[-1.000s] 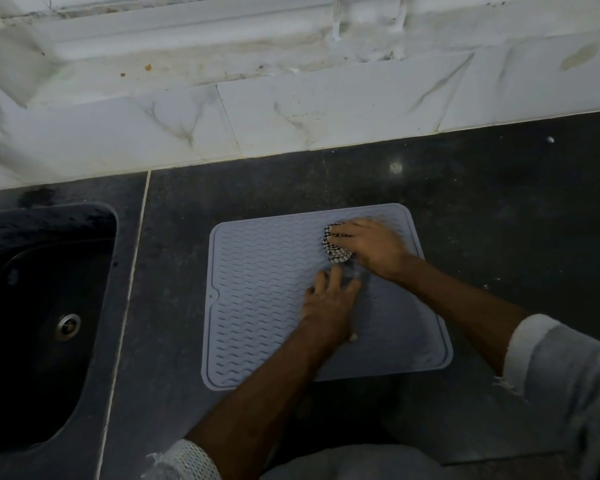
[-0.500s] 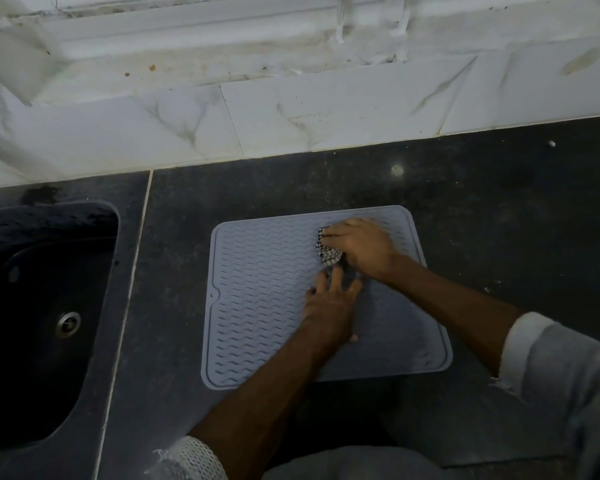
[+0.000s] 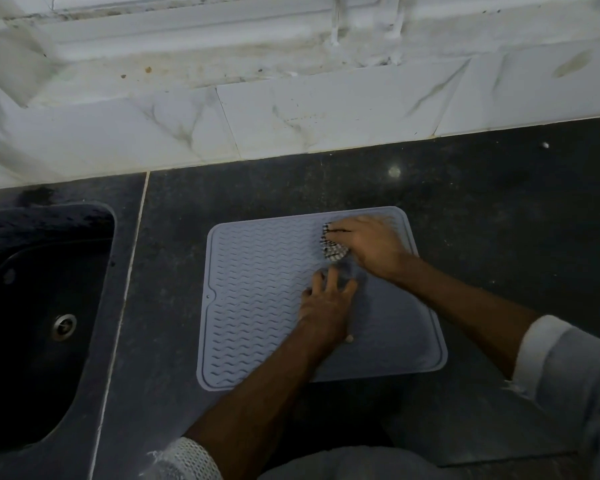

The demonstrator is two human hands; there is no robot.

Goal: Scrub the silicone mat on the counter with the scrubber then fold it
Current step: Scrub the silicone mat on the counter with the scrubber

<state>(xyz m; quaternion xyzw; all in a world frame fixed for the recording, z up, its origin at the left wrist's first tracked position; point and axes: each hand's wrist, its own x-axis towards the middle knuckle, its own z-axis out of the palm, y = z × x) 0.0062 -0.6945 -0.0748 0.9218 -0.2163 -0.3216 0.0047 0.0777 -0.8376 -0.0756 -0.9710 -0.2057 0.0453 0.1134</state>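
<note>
The mat (image 3: 257,299) was found flat on the counter (image 3: 482,209) beside the sink (image 3: 32,306) — pinned by the left hand (image 3: 326,306), fingers spread. The scrubber (image 3: 333,245) was gripped in the right hand (image 3: 374,244), fingers curled round it — at the mat's far edge.

The left hand (image 3: 326,306) lies palm down, fingers straight and a little spread, pointing toward the far edge of the bench; its forearm runs back toward the near edge, ending in a white mesh-textured cuff. The right hand (image 3: 371,245) sits just beyond the left fingertips, nearer the far edge, its fingers curled over a checked scrubber (image 3: 333,249) and pressing it down. The right forearm slants away to the near right corner, where a pale sleeve with a white cuff covers it.
</note>
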